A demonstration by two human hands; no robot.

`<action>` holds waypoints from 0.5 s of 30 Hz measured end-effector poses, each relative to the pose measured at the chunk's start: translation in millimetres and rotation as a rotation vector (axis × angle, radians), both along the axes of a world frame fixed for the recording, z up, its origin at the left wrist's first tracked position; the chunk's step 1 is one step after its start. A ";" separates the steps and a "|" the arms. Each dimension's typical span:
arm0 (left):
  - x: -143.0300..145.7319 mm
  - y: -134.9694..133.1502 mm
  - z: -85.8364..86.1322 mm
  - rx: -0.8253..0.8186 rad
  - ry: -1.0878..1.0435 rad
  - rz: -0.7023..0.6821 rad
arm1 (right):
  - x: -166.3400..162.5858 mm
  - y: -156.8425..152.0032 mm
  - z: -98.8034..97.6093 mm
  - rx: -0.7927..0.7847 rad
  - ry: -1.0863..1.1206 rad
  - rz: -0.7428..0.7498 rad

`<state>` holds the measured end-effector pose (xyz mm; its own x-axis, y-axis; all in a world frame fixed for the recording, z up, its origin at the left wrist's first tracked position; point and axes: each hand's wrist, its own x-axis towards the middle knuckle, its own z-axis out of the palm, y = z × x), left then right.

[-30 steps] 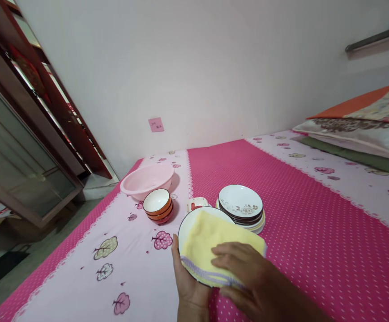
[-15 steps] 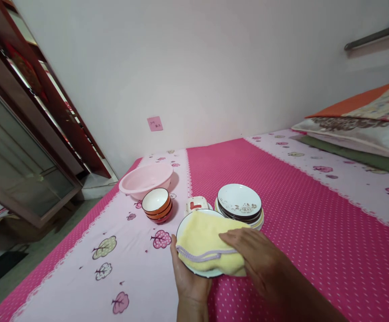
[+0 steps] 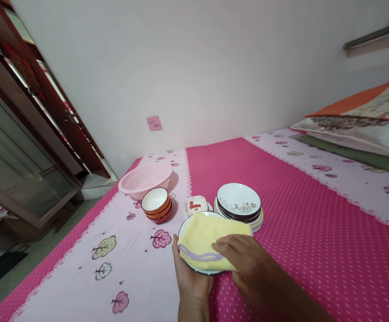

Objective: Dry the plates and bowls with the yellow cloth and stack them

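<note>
My left hand [image 3: 191, 279] is closed on a white dark-rimmed plate [image 3: 185, 229], supporting it from below and at its left edge. Over most of the plate lies a folded yellow cloth [image 3: 207, 232] with a lilac stitched border. My right hand [image 3: 243, 257] presses on the cloth's right side, its fingers bent over it; the thumb is partly hidden. Just behind the held plate stand a stack of plates [image 3: 238, 199], the top one white with a brown flower print, and a small white dish [image 3: 196, 205] with a red mark.
Orange bowls [image 3: 156, 203] are stacked at the left, in front of a pink basin [image 3: 145, 179]. Everything rests on a pink patterned bedspread [image 3: 214, 165]. Pillows [image 3: 358, 125] lie at the right by the wall [image 3: 221, 67]. A glass-panelled door [image 3: 19, 147] is on the left.
My right hand has slid slightly left and down over the plate, with the cloth shifting under it. The plate tilts a little differently in my left hand.
</note>
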<state>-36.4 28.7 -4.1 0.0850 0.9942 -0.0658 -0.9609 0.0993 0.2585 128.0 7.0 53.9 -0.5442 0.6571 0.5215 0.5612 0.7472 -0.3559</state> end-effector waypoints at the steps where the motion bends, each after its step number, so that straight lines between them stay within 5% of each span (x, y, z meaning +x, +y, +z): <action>1: 0.7 0.1 0.2 0.001 -0.003 -0.003 | 0.7 1.7 0.0 0.018 0.019 0.011; 7: 6.8 -2.0 7.1 -0.053 -0.006 -0.008 | 18.0 -1.9 0.3 0.051 0.064 0.047; 15: 10.4 -7.4 23.6 -0.140 -0.002 -0.013 | -2.8 -13.7 14.1 -0.266 -0.089 0.035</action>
<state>-26.0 21.3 19.5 0.0985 0.9740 -0.2039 -0.9596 0.1472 0.2397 125.3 -6.7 67.9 -0.6051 0.7445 0.2822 0.5741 0.6536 -0.4932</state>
